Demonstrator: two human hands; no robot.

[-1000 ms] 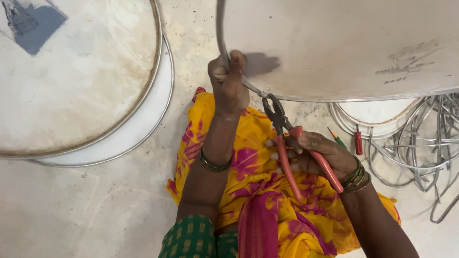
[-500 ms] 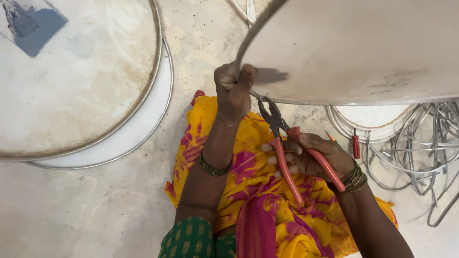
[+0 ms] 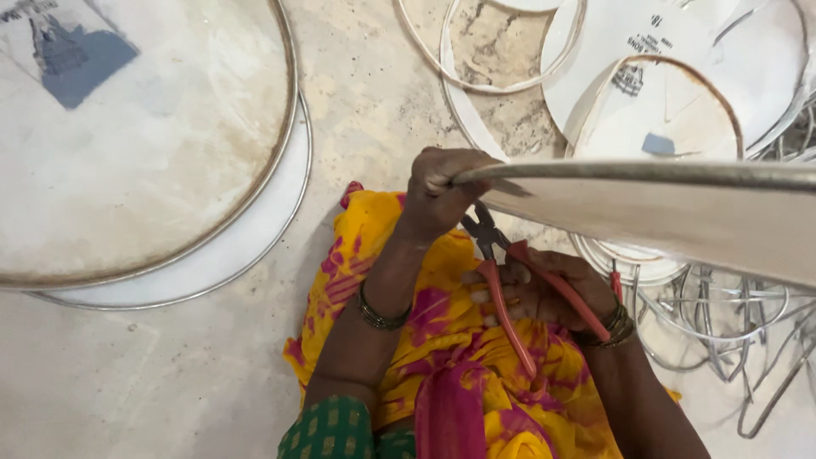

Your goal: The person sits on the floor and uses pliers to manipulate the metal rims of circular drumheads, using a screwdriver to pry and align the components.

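Starting far left, there's a big round disc (image 3: pixel 127 144) with a rusty metal rim lying flat on the stone floor (image 3: pixel 170 382), stacked on a slightly wider white disc (image 3: pixel 246 255) whose edge peeps out along the right and near side. Coming across, my left hand (image 3: pixel 438 195) is closed in a fist on the left end of the metal hoop (image 3: pixel 646 174) that edges the tilted drumhead (image 3: pixel 680 225), thumb over the rim; that piece is lifted off the floor in the middle-right of the scene, seen almost edge-on, running right out of view. Judging by the look, the hoop is stiff and thin, smooth enough to slip, and the skin stretched over it is light but easy to crease or puncture, so the rim is the place to hold, not the membrane. Just near of that, my right hand (image 3: pixel 544 293) is wrapped round the red handles of the pliers (image 3: pixel 501 280), handles spread apart, jaws pointing up at the rim close to my left hand; I can't tell whether they bite on anything. All this sits over a yellow and pink cloth (image 3: pixel 442 340) on my lap. Far right, more white discs (image 3: pixel 654 110) lie flat, and loose wire rings (image 3: pixel 748 323) are tangled on the floor.
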